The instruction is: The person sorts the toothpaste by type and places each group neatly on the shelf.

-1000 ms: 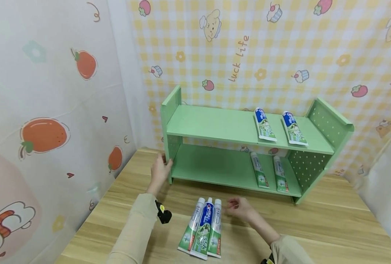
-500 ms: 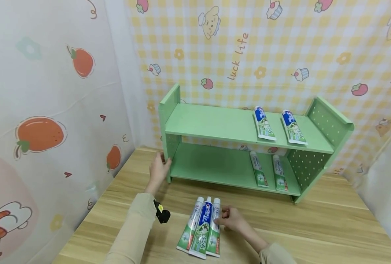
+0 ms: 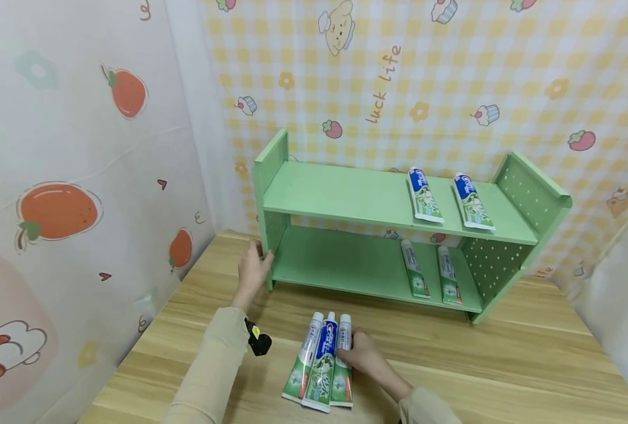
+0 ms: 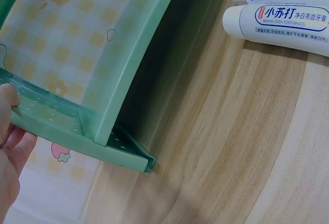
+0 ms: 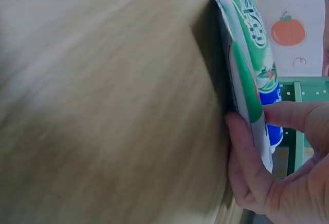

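Note:
Three toothpaste tubes lie side by side on the table in front of the shelf. My right hand (image 3: 364, 353) pinches the rightmost one, a white and green toothpaste tube (image 3: 342, 383), thumb on top and fingers at its side, as the right wrist view also shows. Left of it lie a blue and green toothpaste tube (image 3: 322, 368) and another white and green tube (image 3: 302, 365). My left hand (image 3: 253, 271) grips the left side panel of the green two-tier shelf (image 3: 340, 250); in the left wrist view its fingers (image 4: 21, 149) curl behind the panel edge.
On the upper tier, toward the right, lie two blue and green tubes (image 3: 425, 197). Two white and green tubes (image 3: 415, 268) lie below them on the lower tier. The wooden table (image 3: 531, 365) extends right of the shelf, and a patterned curtain (image 3: 340, 88) hangs behind.
My right hand has moved left from beside the tubes onto the rightmost one and now pinches it. My left hand stays on the shelf's side panel. The head view has shifted slightly.

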### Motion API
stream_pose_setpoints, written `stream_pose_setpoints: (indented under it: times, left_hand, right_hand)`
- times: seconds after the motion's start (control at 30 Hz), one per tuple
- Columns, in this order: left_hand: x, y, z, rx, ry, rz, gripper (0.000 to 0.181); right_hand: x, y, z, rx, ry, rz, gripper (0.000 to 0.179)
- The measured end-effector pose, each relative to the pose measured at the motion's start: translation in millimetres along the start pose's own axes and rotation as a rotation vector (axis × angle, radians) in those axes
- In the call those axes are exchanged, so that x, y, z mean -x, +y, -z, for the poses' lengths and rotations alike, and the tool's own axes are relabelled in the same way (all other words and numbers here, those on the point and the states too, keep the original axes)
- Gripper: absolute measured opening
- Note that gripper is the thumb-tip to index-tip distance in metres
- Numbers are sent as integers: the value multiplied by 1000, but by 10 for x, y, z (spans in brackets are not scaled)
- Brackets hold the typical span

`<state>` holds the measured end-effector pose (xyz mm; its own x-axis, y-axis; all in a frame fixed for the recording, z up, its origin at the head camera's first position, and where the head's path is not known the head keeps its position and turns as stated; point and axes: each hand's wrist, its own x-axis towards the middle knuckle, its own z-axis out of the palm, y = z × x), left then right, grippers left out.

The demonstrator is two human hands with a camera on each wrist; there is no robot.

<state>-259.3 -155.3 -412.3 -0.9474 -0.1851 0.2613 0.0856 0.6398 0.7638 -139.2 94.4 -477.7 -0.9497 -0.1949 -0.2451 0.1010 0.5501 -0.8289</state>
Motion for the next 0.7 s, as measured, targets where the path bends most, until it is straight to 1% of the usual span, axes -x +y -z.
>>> stream_pose_setpoints:
  times: [0.13,0.3,0.4,0.57,0.7]
  left_hand:
    - [-6,13,-2,-4,6,-12,27]
    - [14,3,-21,-4,3,-2,27]
    - [26,-16,-29,-2,-3,7,28]
    - [31,-22,-17,3,5,9,28]
    - [21,-2,8,0,17,-6,27]
  right_hand:
    - [-32,-41,29,-53,-36,-47,51]
    - [-29,-24,76,-56,-25,-83,45]
    - [7,-4,127,-81,-34,-108,43]
    - [73,-39,262,-171,-47,-134,49]
    - [79,-148,411,-162,-18,-126,54]
